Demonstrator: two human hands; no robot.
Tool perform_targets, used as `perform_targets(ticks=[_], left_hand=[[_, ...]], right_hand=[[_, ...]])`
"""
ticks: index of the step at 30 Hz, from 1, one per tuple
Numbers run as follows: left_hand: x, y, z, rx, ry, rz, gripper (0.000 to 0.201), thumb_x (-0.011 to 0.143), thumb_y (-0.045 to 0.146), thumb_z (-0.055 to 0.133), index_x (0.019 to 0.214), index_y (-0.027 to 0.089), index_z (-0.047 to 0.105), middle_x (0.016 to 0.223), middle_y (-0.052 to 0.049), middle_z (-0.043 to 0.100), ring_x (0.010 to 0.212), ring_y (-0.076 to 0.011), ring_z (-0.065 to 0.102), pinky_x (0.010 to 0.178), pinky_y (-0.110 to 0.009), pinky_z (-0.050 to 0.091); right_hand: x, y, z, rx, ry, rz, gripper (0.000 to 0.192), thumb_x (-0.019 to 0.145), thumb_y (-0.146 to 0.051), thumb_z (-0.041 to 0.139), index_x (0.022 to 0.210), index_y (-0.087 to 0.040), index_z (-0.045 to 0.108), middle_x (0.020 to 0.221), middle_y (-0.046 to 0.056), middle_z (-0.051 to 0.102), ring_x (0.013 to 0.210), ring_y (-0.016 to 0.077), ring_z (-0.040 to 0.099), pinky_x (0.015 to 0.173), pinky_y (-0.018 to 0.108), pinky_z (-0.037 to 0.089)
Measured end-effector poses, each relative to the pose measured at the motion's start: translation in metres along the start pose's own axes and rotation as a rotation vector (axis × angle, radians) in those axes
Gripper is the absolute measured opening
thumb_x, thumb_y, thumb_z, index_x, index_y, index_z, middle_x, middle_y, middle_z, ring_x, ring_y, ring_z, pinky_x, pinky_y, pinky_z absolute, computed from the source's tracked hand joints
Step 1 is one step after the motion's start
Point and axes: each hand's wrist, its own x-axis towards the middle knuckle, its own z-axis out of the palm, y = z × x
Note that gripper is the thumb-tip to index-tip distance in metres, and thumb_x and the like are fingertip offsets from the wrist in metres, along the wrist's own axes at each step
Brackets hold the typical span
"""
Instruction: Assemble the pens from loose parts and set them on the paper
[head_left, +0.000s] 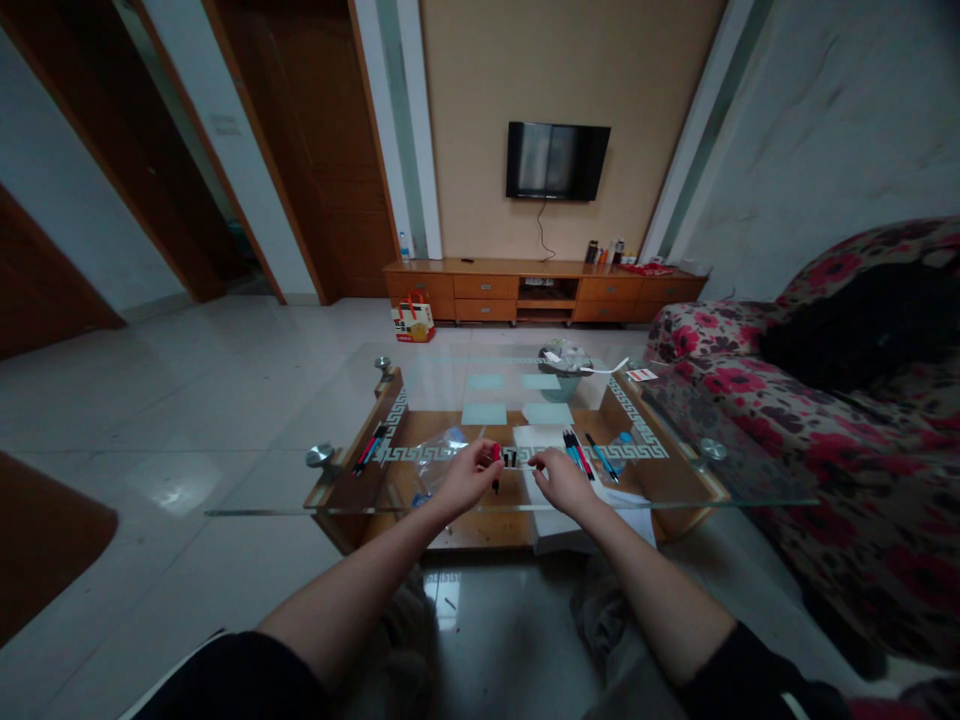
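Pinching a slim red-capped pen [496,468] upright over the glass worktop's [300,470] near edge, the left hand [469,477] grips it, nearer than the right hand [559,480], curled apparently empty just beside it.

We count two hands over the glass table [675,490]: our left hand [466,478] and our right hand [561,482]. One red-capped pen [496,466] sits in the left hand. We see roughly three pens [370,447] at the table's left edge and about four pens [583,455] on the right, though they blur together. One clear plastic bag [439,455], one paper stack [555,520], one television [556,160], one sofa [840,420].
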Motion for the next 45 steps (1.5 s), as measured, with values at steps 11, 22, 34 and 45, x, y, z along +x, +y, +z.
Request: perform_targets(ticks=[11, 22, 34, 45], left_hand=[[0.006, -0.010, -0.007, 0.009, 0.148, -0.071, 0.021, 0.077, 0.031, 0.064, 0.092, 0.018, 0.058, 0.080, -0.001, 0.063, 0.067, -0.0126, 0.060, 0.059, -0.022, 0.047], [0.007, -0.014, -0.010, 0.045, 0.186, -0.074, 0.019, 0.077, 0.029, 0.063, 0.092, 0.018, 0.060, 0.082, -0.001, 0.064, 0.066, -0.0125, 0.060, 0.061, -0.023, 0.046], [0.008, -0.017, -0.009, 0.021, 0.185, -0.074, 0.020, 0.077, 0.030, 0.063, 0.092, 0.017, 0.059, 0.081, -0.001, 0.063, 0.065, -0.0124, 0.059, 0.059, -0.022, 0.046], [0.005, -0.008, -0.009, 0.020, 0.181, -0.107, 0.019, 0.077, 0.031, 0.063, 0.091, 0.018, 0.059, 0.080, -0.001, 0.064, 0.064, -0.0126, 0.059, 0.060, -0.023, 0.047]], right_hand=[[-0.002, -0.005, 0.000, -0.153, -0.139, 0.010, 0.028, 0.087, -0.025, 0.052, 0.109, -0.023, 0.070, 0.107, 0.009, 0.064, 0.097, 0.0205, 0.060, 0.086, 0.027, 0.040], [-0.003, -0.004, 0.001, -0.177, -0.143, 0.006, 0.031, 0.087, -0.023, 0.051, 0.114, -0.023, 0.067, 0.107, 0.009, 0.063, 0.103, 0.0209, 0.058, 0.089, 0.027, 0.039], [-0.004, -0.009, -0.002, -0.162, -0.140, 0.036, 0.021, 0.086, -0.024, 0.056, 0.100, -0.023, 0.072, 0.105, 0.008, 0.063, 0.098, 0.0212, 0.059, 0.084, 0.028, 0.041], [-0.003, -0.003, 0.003, -0.155, -0.145, 0.025, 0.017, 0.085, -0.025, 0.057, 0.091, -0.022, 0.073, 0.102, 0.008, 0.062, 0.099, 0.0199, 0.059, 0.086, 0.027, 0.040]])
